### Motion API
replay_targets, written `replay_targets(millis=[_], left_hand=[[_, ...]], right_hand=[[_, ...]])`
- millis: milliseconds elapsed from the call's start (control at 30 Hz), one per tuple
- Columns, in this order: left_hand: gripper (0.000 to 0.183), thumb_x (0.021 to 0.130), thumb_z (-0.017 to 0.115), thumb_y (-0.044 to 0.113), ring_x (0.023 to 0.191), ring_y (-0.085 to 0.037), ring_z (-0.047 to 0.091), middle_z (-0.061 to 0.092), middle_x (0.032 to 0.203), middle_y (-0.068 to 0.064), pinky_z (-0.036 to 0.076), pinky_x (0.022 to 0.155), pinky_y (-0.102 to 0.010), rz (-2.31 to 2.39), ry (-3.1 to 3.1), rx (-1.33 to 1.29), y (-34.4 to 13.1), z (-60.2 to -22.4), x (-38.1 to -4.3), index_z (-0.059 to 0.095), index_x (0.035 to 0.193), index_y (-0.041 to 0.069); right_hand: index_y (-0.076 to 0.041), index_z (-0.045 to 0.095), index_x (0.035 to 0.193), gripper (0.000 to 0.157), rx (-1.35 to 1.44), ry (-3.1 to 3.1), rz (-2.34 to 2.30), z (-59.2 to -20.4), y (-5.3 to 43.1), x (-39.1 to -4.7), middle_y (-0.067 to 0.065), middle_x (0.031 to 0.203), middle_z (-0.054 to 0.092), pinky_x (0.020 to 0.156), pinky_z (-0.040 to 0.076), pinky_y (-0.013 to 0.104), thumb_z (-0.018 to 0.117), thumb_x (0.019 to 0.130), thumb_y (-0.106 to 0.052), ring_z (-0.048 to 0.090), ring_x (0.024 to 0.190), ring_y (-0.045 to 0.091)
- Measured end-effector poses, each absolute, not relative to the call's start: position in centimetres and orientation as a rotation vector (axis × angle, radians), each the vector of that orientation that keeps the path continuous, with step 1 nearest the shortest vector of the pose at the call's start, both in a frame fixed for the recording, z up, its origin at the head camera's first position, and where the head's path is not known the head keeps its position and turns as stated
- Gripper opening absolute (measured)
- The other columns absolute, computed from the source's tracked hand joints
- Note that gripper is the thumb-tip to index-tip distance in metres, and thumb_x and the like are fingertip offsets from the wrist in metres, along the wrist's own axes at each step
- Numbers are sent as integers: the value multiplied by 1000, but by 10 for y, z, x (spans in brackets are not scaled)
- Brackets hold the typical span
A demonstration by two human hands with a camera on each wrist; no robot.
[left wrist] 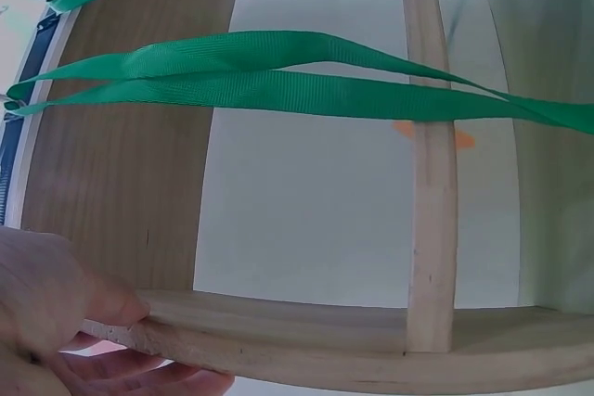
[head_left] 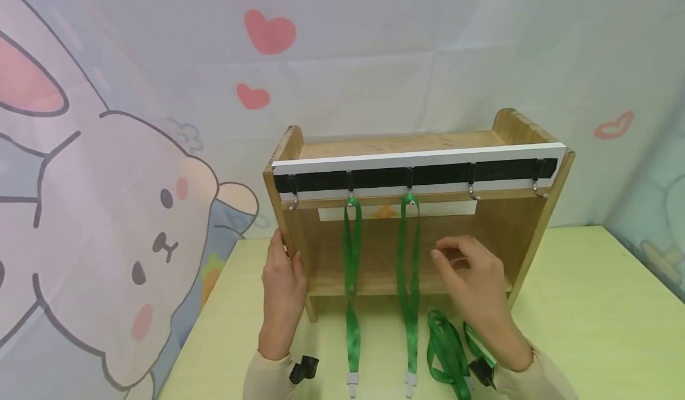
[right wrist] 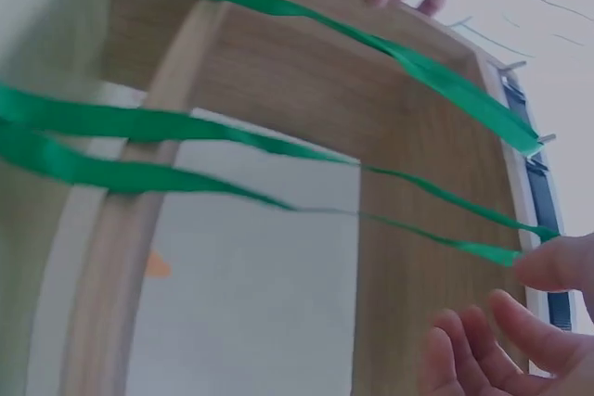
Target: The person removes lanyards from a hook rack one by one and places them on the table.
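Observation:
A small wooden shelf (head_left: 398,141) stands on the table, with a row of metal hooks on a black strip (head_left: 380,178) along its front rail. My left hand (head_left: 283,287) holds its left side panel (left wrist: 278,345), thumb on the inner side and fingers outside. Two green lanyards hang from hooks: one (head_left: 351,269) on the second hook from the left, another (head_left: 402,251) on the middle hook. To the right of the middle lanyard, my right hand (head_left: 476,275) hovers before the shelf, fingers loosely bent, holding nothing. Its thumb appears close to that lanyard's loop (right wrist: 492,252).
More green lanyards (head_left: 448,349) lie bunched on the pale yellow table (head_left: 594,305), partly under my right forearm. The two right hooks (head_left: 473,193) and the far left hook (head_left: 293,201) carry nothing. A cloth printed with a rabbit (head_left: 101,210) hangs behind.

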State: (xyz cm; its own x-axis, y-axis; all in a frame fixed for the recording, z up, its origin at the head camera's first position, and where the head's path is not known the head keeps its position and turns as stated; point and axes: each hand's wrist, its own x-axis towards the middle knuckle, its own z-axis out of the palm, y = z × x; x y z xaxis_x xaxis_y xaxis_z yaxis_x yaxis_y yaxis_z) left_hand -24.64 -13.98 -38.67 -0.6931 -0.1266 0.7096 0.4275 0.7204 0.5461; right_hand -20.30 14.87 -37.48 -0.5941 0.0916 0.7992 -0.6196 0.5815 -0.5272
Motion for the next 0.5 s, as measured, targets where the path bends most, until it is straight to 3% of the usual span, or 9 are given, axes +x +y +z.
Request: replay_targets(millis=[133,500], left_hand=[[54,91,63,-15,112,-51,61,53,128,-37,56,83,-57,-940,-2156,-224,-138,-387,-246,39,139,-19],[53,92,63,-13,111,-50,62,54,126,-36,57,82,-56,-932,-2163,-218,-139,-384,-245,39,139,-17]], right_hand=[[1,70,100,19,424,-1898,1116,-366,141,-206,6,91,70,67,53,13,78,83,6,63,78,7],[4,65,108,31,333,-1808,1352,-347,117,-211,12,97,67,69,53,13,82,82,1,65,81,15]])
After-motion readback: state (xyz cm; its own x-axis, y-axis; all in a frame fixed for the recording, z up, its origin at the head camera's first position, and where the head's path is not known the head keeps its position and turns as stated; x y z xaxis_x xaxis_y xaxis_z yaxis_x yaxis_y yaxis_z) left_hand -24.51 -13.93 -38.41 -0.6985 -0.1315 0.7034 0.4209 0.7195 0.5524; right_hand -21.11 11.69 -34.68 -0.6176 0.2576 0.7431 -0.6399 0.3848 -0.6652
